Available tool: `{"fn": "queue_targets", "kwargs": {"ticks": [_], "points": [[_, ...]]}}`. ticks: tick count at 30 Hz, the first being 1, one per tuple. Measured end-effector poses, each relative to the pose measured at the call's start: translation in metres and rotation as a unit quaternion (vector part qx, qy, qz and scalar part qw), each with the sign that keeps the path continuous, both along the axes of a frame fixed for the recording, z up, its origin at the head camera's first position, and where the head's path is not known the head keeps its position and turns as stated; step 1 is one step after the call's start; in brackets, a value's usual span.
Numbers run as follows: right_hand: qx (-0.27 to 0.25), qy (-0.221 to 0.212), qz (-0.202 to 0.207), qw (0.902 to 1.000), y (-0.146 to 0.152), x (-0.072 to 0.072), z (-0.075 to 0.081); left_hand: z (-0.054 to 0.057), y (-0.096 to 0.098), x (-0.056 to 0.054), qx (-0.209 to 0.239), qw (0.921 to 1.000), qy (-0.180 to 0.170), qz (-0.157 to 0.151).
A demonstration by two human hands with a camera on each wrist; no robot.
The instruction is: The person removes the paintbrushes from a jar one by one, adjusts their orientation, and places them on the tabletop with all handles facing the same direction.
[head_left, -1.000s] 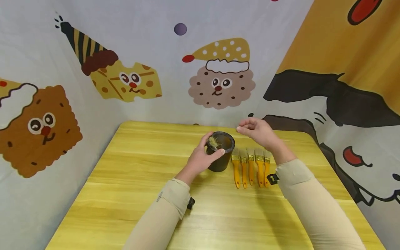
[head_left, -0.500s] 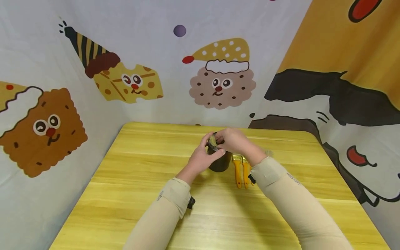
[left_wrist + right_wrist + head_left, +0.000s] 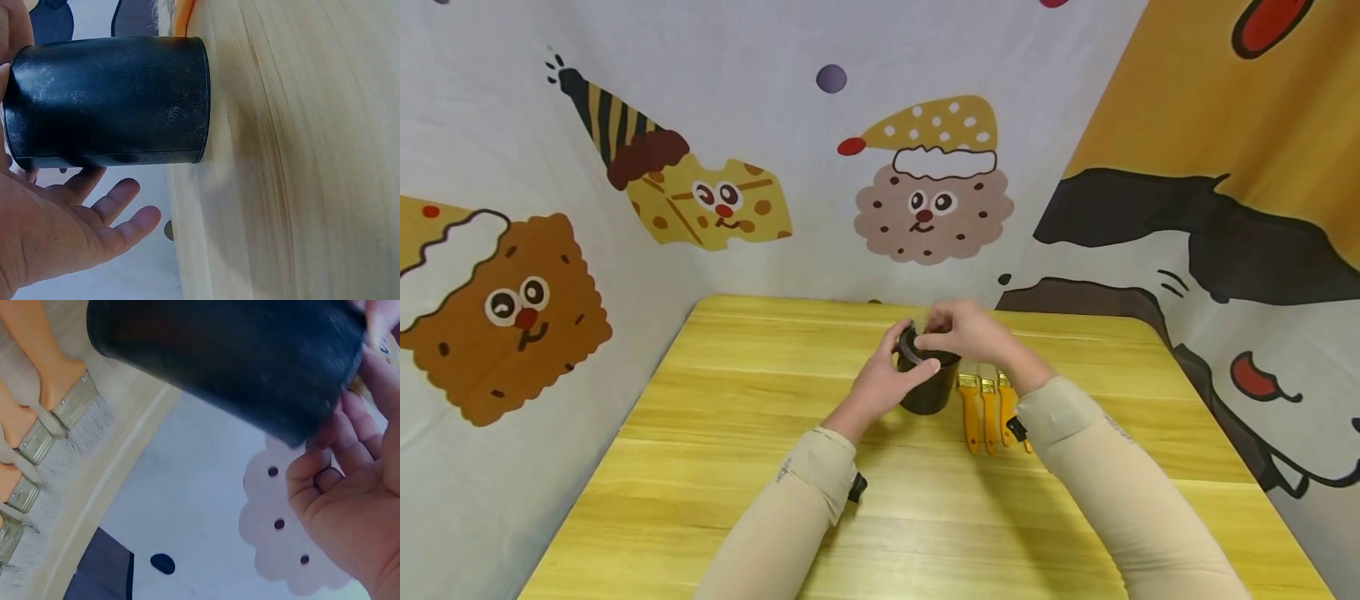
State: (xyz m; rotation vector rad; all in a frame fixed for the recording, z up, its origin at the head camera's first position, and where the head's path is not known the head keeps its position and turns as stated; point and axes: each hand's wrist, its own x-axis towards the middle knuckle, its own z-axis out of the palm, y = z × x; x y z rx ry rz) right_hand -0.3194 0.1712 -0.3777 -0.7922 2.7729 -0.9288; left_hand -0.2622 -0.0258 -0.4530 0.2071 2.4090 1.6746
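A black cylindrical cup (image 3: 927, 392) stands upright on the table, its open mouth upward. My left hand (image 3: 883, 379) grips it at the rim, thumb on the near side and forefinger on the far side; its other fingers spread loosely beside the wall in the left wrist view. At the mouth my right hand (image 3: 966, 333) has its thumb and fingertips curled in, pinching a paintbrush whose pale bristles (image 3: 921, 319) show between the hands. Most of that brush is hidden. The right wrist view shows the curled fingers (image 3: 319, 472) close to the rim.
Several flat paintbrushes with orange handles (image 3: 972, 421) lie in a row just right of the cup, partly under my right forearm. Their bristles (image 3: 81, 434) point toward the back edge. A cartoon-printed cloth (image 3: 760, 108) hangs behind the wooden table (image 3: 700, 467).
My right hand has come from right of the cup to its mouth, its fingers reaching in. The bristle tuft inside has shifted toward the back rim. My left hand stays on the cup.
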Motion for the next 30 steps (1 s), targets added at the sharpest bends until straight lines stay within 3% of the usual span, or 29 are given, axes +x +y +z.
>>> {"fn": "queue_targets", "kwargs": {"ticks": [10,15,17,19,21,24,27,30], "points": [[-0.117,0.009,-0.093,0.9888,0.022,0.009,0.025,-0.001,-0.001,-0.002,0.002,1.0000,0.001,0.009],[-0.233,0.001,-0.170,0.9575,0.055,0.016,0.054,-0.001,0.000,-0.002,0.002,1.0000,0.004,0.008],[-0.230,0.004,-0.197,0.9530,0.078,0.017,0.063,-0.002,0.001,-0.002,0.002,0.9999,0.005,0.012],[-0.184,0.004,-0.225,0.9568,0.103,0.018,0.064,-0.002,0.000,-0.001,0.005,0.9999,0.006,0.014],[-0.105,-0.011,-0.250,0.9626,0.131,0.017,0.055,-0.002,0.000,-0.001,0.005,0.9998,0.008,0.015],[0.003,-0.050,-0.252,0.9664,0.173,0.014,0.026,-0.003,-0.001,0.000,0.005,0.9998,0.010,0.014],[0.058,-0.110,-0.228,0.9657,0.211,0.013,-0.008,-0.003,0.000,-0.001,0.004,0.9998,0.012,0.012],[0.091,-0.164,-0.218,0.9578,0.235,0.014,-0.036,-0.003,0.001,-0.001,0.004,0.9998,0.015,0.009]]}}
